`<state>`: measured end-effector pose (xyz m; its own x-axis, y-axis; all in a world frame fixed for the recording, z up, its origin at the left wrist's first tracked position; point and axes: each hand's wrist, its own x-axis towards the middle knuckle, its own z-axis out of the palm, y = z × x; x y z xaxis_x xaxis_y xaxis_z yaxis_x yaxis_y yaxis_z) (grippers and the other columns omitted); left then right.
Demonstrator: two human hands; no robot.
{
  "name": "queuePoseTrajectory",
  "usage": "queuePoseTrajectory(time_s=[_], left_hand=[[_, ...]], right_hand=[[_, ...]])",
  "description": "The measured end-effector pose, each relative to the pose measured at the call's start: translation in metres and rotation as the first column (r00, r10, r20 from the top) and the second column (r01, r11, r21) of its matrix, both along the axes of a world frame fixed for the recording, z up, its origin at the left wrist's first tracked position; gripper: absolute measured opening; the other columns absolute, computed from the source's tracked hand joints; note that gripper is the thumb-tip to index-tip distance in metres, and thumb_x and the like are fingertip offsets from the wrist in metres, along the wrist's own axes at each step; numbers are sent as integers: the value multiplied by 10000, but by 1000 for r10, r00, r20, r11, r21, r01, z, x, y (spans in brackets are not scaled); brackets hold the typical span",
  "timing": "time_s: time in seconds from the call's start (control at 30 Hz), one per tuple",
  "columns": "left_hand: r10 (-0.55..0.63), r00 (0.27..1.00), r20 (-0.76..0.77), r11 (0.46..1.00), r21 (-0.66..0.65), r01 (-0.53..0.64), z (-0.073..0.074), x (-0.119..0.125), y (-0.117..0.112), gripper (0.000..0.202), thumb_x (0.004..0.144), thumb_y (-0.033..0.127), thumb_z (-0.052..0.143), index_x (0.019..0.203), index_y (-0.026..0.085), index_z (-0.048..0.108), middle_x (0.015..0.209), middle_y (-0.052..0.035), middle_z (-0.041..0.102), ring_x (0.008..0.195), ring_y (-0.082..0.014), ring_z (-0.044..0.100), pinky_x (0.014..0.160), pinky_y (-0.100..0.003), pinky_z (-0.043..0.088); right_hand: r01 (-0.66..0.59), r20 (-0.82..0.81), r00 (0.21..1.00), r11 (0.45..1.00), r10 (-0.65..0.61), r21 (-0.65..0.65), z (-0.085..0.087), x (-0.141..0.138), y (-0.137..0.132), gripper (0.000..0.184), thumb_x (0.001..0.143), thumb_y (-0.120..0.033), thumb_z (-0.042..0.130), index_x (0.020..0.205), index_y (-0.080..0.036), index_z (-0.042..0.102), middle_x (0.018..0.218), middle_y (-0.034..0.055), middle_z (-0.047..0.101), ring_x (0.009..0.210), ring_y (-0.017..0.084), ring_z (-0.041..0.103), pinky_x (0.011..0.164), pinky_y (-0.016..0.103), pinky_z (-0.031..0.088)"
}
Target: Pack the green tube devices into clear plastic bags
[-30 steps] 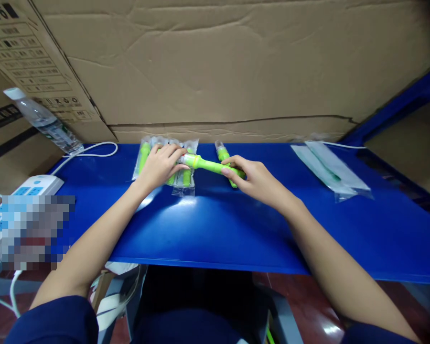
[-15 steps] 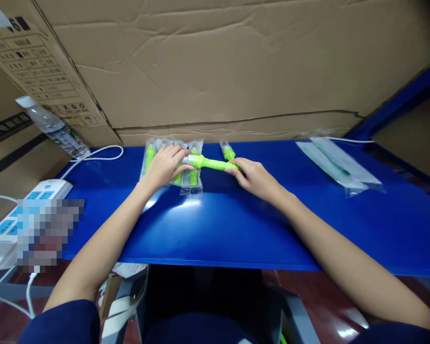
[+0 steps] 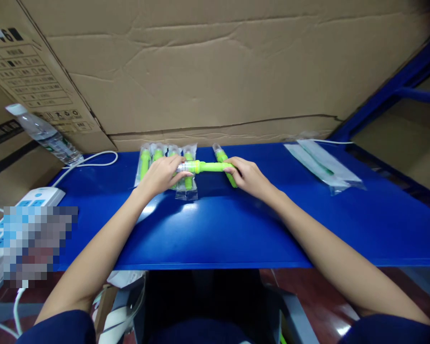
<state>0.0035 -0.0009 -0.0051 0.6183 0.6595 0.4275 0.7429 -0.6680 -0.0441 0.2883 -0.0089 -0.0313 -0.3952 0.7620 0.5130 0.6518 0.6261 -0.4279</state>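
Note:
Held level above the table is a bright green stick with a clear, see-through end. My left hand is closed around its clear end, fingers over the top and thumb below. My right hand pinches the green far end between thumb and fingers. A second green stick with a clear tip lies on the table behind my right hand, partly covered by it. Several similar sticks in clear plastic bags lie side by side behind and beneath my left hand, which partly hides them.
The blue table meets a cardboard wall. At right lie flat clear packets with green and white contents. A water bottle, a white cable, a power strip and a blurred-out object are at left.
The view has shifted slightly. Both hands keep their hold on the stick, which looks a little more level. More of the loose stick shows below the held one.

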Motion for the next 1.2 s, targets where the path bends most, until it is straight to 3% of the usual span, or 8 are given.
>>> queuePoseTrajectory(time_s=[0.23, 0.4, 0.57, 0.7, 0.83, 0.97, 1.1, 1.2], left_hand=[[90, 975, 204, 991, 80, -109, 5, 12, -9, 634, 967, 511, 457, 1482, 162, 335, 1464, -219, 434, 1350, -340, 444, 1010, -466, 409], [112, 982, 153, 992, 34, -118, 2, 9, -7, 505, 956, 354, 473, 1415, 155, 409, 1454, -203, 453, 1331, -333, 463, 1028, -482, 396], [129, 987, 97, 991, 25, -132, -4, 8, -5, 412, 941, 300, 487, 1324, 147, 501, 1439, -200, 477, 1295, -342, 494, 1022, -514, 403], [101, 993, 55, 995, 14, -102, -10, 8, -3, 303, 942, 284, 494, 1200, 158, 592, 1437, -190, 484, 1335, -342, 464, 1043, -533, 391], [72, 997, 26, 997, -2, -72, -14, 8, -1, 267, 935, 274, 514, 1152, 164, 625, 1420, -182, 503, 1335, -339, 467, 1056, -541, 387], [64, 998, 24, 998, -18, -63, -14, 8, -1, 255, 934, 281, 517, 1128, 171, 641, 1411, -174, 511, 1321, -343, 475, 1051, -558, 387], [74, 997, 31, 997, -27, -73, -13, 9, -1, 245, 924, 274, 526, 1113, 183, 653, 1402, -157, 518, 1307, -329, 483, 1055, -559, 388], [71, 997, 26, 997, -32, -70, -12, 9, 0, 248, 924, 268, 523, 1114, 180, 657, 1392, -158, 524, 1310, -326, 480, 1064, -562, 384]], right_hand=[[308, 55, 950, 951, -309, 14, 7, 16, 8, 299, 957, -327, 417, 939, -150, 657, 870, 150, 716, 848, 289, 666, 772, 375, 471], [453, 162, 880, 892, -447, 3, 0, 18, 10, 332, 963, -333, 426, 951, -106, 668, 903, 221, 717, 849, 353, 672, 751, 421, 465], [516, 271, 812, 853, -517, 83, 0, -8, -10, 365, 972, -406, 438, 1006, -125, 668, 949, 208, 719, 815, 324, 672, 643, 367, 443], [462, 334, 797, 864, -503, 199, -5, -36, -24, 310, 947, -373, 460, 1038, -146, 650, 832, 182, 710, 776, 293, 661, 579, 324, 406], [396, 439, 801, 910, -407, 120, -17, -57, -27, 323, 963, -318, 412, 1121, -125, 617, 853, 205, 709, 816, 309, 672, 583, 333, 403], [361, 456, 824, 932, -336, 34, -17, -63, -29, 395, 978, -413, 444, 1206, -120, 578, 910, 202, 720, 816, 307, 688, 586, 324, 387], [329, 283, 915, 938, -289, -108, 5, -34, -18, 326, 960, -455, 491, 1099, -197, 634, 808, 99, 718, 725, 245, 671, 588, 296, 371], [460, -22, 888, 888, -460, -13, 19, 27, 4, 248, 944, -392, 498, 908, -188, 635, 839, 115, 706, 755, 222, 640, 659, 311, 405]])
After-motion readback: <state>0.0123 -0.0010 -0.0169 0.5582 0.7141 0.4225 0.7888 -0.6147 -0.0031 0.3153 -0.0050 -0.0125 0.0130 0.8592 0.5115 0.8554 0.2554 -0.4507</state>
